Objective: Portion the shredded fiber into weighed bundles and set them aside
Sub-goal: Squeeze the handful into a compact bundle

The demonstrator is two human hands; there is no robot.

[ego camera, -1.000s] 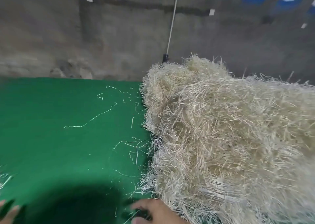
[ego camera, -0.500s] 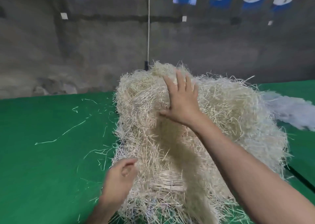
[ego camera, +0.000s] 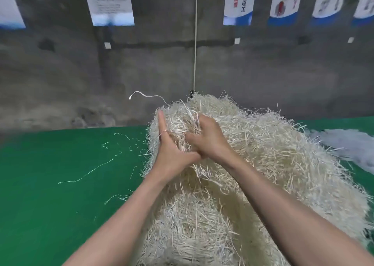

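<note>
A large heap of pale shredded fiber [ego camera: 253, 174] covers the middle and right of a green table [ego camera: 50, 184]. Near the heap's top left, both hands meet around one clump of fiber [ego camera: 180, 124]. My left hand [ego camera: 172, 154] cups the clump from the left, its fingers pointing up along the strands. My right hand [ego camera: 208, 140] has its fingers curled into the same clump from the right. The two hands touch at the heels. Their fingertips are buried in the strands.
Loose strands [ego camera: 87, 172] lie scattered on the green surface left of the heap. A whitish fluffy mass [ego camera: 348, 144] sits at the right edge. A grey concrete wall [ego camera: 60, 73] with hanging posters and a thin vertical cord [ego camera: 195, 43] stands behind the table.
My left hand rose from the heap's lower left side to its top. My right hand went from lying flat on the heap to curling into the clump. The view tilted up slightly.
</note>
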